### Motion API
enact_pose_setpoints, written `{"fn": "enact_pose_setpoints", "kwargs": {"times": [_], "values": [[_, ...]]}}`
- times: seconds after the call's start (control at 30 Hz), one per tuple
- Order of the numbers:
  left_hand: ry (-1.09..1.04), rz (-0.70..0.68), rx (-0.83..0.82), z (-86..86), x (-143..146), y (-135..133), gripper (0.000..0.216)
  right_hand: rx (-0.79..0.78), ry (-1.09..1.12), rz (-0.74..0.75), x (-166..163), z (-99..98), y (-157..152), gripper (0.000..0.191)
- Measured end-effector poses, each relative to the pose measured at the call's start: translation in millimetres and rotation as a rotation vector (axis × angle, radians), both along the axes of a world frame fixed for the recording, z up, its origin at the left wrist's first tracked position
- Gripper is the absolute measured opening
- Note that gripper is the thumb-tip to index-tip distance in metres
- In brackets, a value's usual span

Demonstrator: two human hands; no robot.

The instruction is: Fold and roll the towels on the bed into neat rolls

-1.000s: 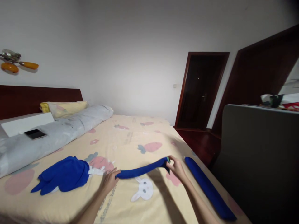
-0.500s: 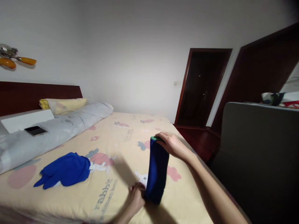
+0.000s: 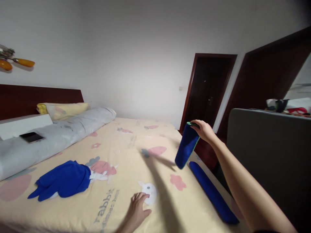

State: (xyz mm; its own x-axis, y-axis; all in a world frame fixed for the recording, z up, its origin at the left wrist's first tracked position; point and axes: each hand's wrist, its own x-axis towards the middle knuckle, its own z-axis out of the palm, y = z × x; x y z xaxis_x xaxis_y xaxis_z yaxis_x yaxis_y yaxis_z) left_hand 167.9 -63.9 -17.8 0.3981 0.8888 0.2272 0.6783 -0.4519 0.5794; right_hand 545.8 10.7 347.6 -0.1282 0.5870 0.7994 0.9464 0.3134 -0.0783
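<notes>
Right hand point(image 3: 205, 130) clamped on top end of folded dark blue cloth with green edge point(image 3: 186, 146), held above long rolled blue cloth point(image 3: 212, 192), left hand point(image 3: 136, 212) fingers spread, flat on yellow rabbit-print bedsheet point(image 3: 126, 149), crumpled blue cloth point(image 3: 63, 179) far to its left

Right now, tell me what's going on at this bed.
The person's right hand grips a rolled blue towel by its top end, holding it in the air over the right side of the bed so that it hangs down. The left hand lies open on the yellow bedsheet beside a rabbit print. A second blue roll lies along the bed's right edge, and a crumpled blue cloth sits on the left.
</notes>
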Motion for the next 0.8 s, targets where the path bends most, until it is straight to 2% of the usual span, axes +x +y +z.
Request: {"fn": "enact_pose_setpoints", "kwargs": {"times": [0.07, 0.13, 0.23, 0.37, 0.43, 0.47, 0.53, 0.63, 0.8], "values": [[-0.002, 0.001, 0.004, 1.4, 0, -1, 0.047, 0.006, -0.017, 0.037, 8, -16.1, -11, 0.034], [0.003, -0.003, 0.004, 3.9, -1, -2, 0.045, -0.056, -0.017, 0.097, 14, -48.3, -30, 0.034], [-0.007, -0.003, -0.005, 8.7, -1, -5, 0.044, -0.240, 0.007, 0.145, 19, -127.7, -72, 0.031], [-0.020, -0.008, -0.023, 15.3, -1, -8, 0.044, -0.484, 0.032, 0.057, 26, -248.5, -137, 0.022], [-0.032, -0.006, -0.020, 18.8, -2, -9, 0.044, -0.542, 0.049, -0.001, 33, -290.1, -165, 0.019], [-0.038, -0.005, -0.018, 20.5, -2, -9, 0.043, -0.554, 0.054, -0.019, 38, -303.5, -176, 0.019], [-0.048, -0.003, -0.016, 23.5, -3, -10, 0.042, -0.542, 0.067, -0.052, 49, -317.5, -192, 0.020], [-0.064, -0.002, -0.014, 26.0, -3, -12, 0.040, -0.523, 0.094, -0.104, 60, -321.5, -205, 0.019], [-0.197, -0.018, 0.016, 23.5, -8, -11, 0.033, -0.632, 0.184, -0.151, 51, -332.3, -218, 0.018]]}}
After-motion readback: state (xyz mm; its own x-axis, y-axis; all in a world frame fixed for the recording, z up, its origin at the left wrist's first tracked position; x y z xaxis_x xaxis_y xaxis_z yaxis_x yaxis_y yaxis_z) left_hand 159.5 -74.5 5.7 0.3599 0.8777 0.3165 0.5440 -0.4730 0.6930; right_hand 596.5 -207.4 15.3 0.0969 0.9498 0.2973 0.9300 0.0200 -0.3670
